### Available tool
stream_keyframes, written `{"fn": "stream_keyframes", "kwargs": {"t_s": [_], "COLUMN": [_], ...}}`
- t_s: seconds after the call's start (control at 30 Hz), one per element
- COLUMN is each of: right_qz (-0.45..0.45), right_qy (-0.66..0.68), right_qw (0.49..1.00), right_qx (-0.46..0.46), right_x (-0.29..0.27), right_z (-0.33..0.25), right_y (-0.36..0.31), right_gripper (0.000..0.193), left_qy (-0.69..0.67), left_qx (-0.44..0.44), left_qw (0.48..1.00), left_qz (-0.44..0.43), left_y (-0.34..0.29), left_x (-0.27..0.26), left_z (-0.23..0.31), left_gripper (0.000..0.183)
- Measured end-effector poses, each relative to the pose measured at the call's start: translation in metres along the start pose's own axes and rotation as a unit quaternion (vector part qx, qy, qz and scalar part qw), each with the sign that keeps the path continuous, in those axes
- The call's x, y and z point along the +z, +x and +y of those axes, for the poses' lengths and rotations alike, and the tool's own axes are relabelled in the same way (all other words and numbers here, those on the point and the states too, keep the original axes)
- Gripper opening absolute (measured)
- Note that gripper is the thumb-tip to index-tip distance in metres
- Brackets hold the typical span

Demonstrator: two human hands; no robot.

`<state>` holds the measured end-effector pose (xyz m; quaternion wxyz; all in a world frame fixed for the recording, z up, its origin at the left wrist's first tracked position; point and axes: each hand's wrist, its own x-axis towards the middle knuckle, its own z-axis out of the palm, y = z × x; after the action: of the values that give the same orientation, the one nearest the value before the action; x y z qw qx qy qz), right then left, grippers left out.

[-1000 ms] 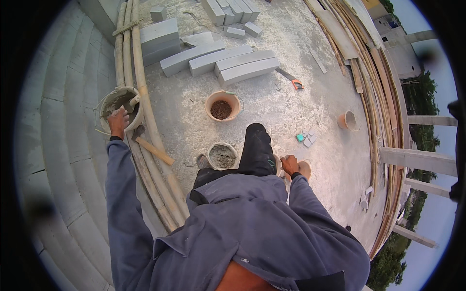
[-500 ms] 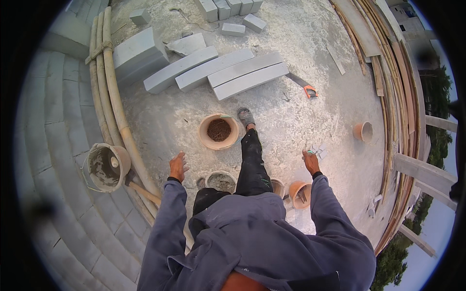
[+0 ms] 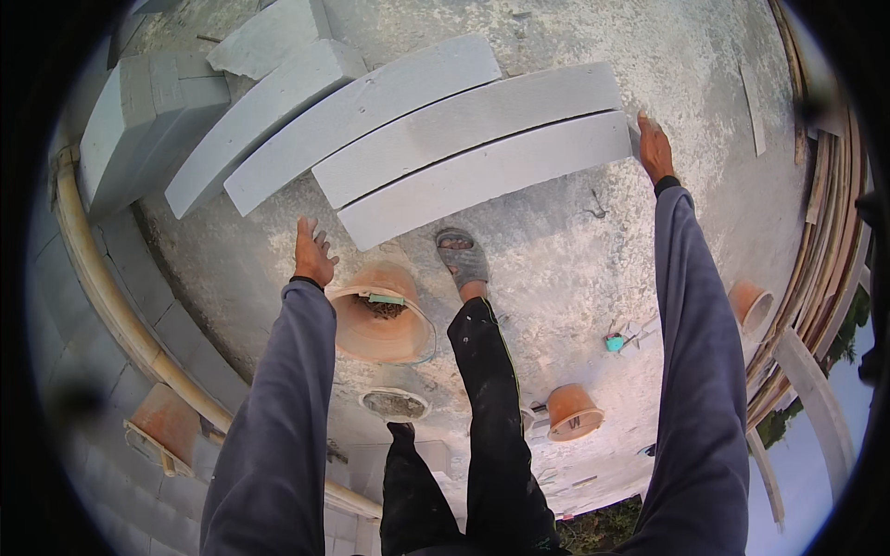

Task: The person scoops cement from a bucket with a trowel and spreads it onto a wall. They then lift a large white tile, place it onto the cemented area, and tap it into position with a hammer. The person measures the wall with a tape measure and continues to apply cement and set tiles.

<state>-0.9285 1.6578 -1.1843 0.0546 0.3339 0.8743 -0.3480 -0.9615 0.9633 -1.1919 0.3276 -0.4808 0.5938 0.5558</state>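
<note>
My left hand (image 3: 315, 252), fingers spread and holding nothing, hangs above the floor near the left corner of the nearest long pale grey block (image 3: 491, 176). My right hand (image 3: 655, 148) reaches to the right end of that same block with its fingers stretched out. Whether it touches the block I cannot tell. A grey sliver shows between hand and block; the handsaw seen earlier there is hidden behind my hand. A second long block (image 3: 464, 130) lies parallel against the nearest one. Below my left hand stands an orange bucket (image 3: 385, 338) with brown contents and a green edge piece.
More long blocks (image 3: 371, 116) lie fanned to the left, beside stacked blocks (image 3: 148, 120). My sandalled foot (image 3: 462, 258) stands before the nearest block. Buckets (image 3: 572, 412) sit behind me. Bamboo poles (image 3: 111, 292) run along the left; planks (image 3: 825, 213) line the right edge.
I have bent and come closer to the long blocks. My right hand has moved forward to the nearest block's right end; my left hand has moved forward toward its left end.
</note>
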Motion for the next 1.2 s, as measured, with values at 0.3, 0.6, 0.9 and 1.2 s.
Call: {"fn": "stream_keyframes", "kwargs": {"t_s": [0.3,0.6,0.9,1.2], "right_qz": [0.012,-0.223,-0.166,-0.147], "right_qy": [0.143,0.278,0.321,0.4], "right_qw": [0.986,0.868,0.839,0.82], "right_qx": [0.086,0.346,0.406,0.382], "right_x": [0.061,0.04,-0.012,-0.273], "right_z": [0.033,0.056,0.047,-0.105], "right_y": [-0.036,0.034,-0.017,-0.298], "right_gripper": [0.077,0.073,0.056,0.058], "left_qy": [-0.215,-0.149,-0.162,-0.092], "left_qx": [-0.062,-0.148,-0.107,0.007], "left_qw": [0.974,0.964,0.974,0.995], "left_qz": [-0.023,-0.164,-0.116,-0.042], "left_y": [0.024,0.098,0.025,-0.402], "left_x": [0.057,0.044,0.048,-0.101], "left_z": [-0.035,-0.068,-0.029,0.008], "left_gripper": [0.096,0.072,0.057,0.099]}}
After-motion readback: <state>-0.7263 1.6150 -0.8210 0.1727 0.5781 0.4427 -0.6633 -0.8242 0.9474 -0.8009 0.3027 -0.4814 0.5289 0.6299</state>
